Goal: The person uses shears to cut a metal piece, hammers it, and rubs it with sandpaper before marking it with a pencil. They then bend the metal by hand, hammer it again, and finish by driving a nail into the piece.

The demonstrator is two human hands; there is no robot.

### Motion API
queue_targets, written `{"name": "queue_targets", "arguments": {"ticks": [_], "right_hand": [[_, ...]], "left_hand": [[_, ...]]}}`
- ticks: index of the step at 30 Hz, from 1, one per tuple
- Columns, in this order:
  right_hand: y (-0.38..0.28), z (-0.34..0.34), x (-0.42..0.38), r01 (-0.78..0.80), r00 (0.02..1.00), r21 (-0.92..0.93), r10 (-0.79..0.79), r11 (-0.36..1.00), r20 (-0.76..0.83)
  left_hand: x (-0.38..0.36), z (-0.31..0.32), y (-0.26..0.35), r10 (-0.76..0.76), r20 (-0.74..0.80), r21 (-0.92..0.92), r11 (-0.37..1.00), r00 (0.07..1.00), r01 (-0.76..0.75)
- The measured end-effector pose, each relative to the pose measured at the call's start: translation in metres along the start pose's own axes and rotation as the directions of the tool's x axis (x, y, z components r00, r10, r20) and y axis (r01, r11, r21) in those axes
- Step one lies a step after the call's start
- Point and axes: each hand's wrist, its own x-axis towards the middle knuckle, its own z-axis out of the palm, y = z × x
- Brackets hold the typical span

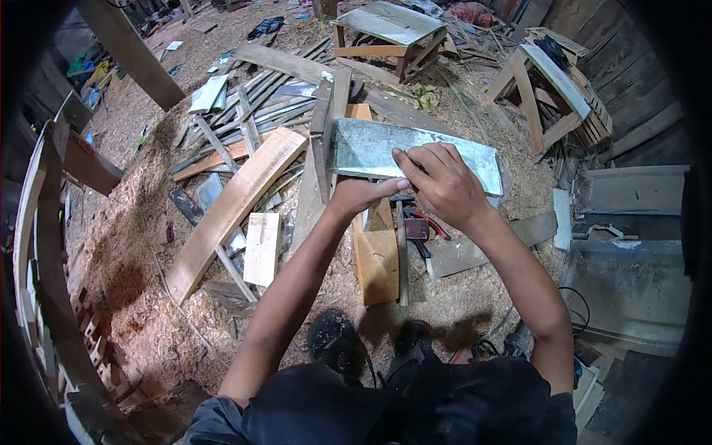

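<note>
A pale, whitish-blue painted board (371, 148) reaches out to the right from a dark upright plank (322, 133), whose end it meets. My left hand (362, 196) grips the board's near edge, with the thumb along the edge and the other fingers hidden underneath. Over the board's face is my right hand (445, 182), its fingers curled in and its thumb pointing left. Whatever sits between those right fingers, if anything, cannot be seen. Below the board, a pair of red-handled pliers (437, 225) and a hammer (414, 230) lie beside a yellowish wood block (377, 259).
Wood shavings cover the floor. A curved plank (230, 208) and a short pale block (262, 248) lie left, near a pile of thin slats (256, 115). A low wooden table (389, 26) stands ahead, a wooden frame (545, 96) at right. Power-tool parts and a cable (582, 311) lie right.
</note>
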Motion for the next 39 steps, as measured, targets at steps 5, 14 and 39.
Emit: {"name": "queue_targets", "arguments": {"ticks": [5, 14, 39], "right_hand": [[-0.002, 0.0, 0.001, -0.012, 1.0, 0.007, 0.012, 1.0, 0.019], [-0.002, 0.0, 0.002, 0.001, 1.0, 0.006, -0.002, 1.0, 0.009], [-0.003, 0.01, 0.01, 0.051, 0.999, 0.017, -0.05, 0.999, -0.014]], "left_hand": [[-0.002, -0.003, 0.004, -0.053, 0.009, -0.026, 0.998, 0.999, 0.053], [-0.006, -0.007, 0.006, 0.011, 0.003, 0.238, 0.971, 1.0, -0.012], [-0.013, -0.011, -0.008, 0.015, -0.13, 0.022, 1.0, 0.991, -0.012]]}}
